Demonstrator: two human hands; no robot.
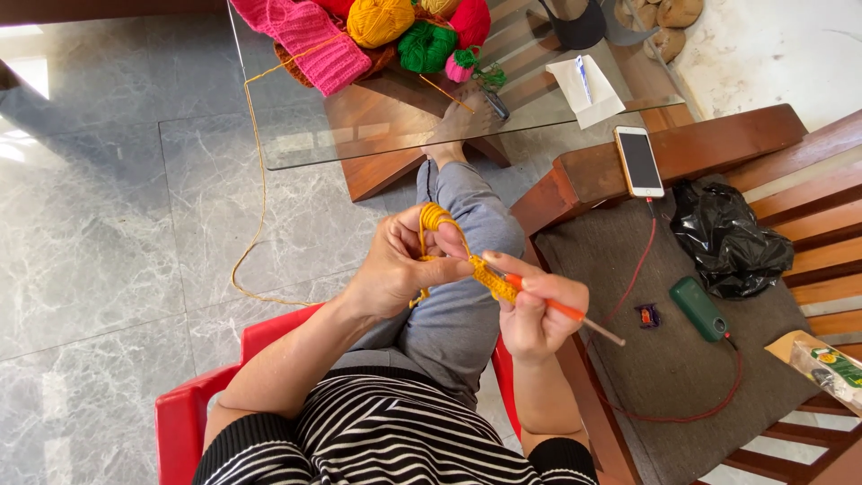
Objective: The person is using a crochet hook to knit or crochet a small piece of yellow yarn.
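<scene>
So on the far left there's just grey marble floor (90, 251), with a strand of yellow yarn (256, 180) trailing across it from the pile of yarn balls (404, 27) and a pink knitted piece (310, 40) up on the glass table (296, 135). That strand runs down and around to the left hand (395, 265), which has the yarn looped over the raised index finger and is pinching the small yellow crochet piece (494, 280) between thumb and the other fingers, right over the grey-trousered knee. Just to the right, the right hand (534, 314) is closed round an orange-handled crochet hook (561, 308), fingers curled in a pencil-ish grip, hook tip buried in the work, so I can't tell exactly which stitch it's in. If I had to give advice for this stitch: keep that finger loop taut but not strangling, hold the piece close to the stitch being worked, and let the floor strand run free so it doesn't snag on the table edge. Further right there's a wooden bench with a grey cushion (664, 359), a phone (639, 162) on the armrest with a red cable (637, 269), a black plastic bag (727, 242) and a green gadget (700, 308).
</scene>
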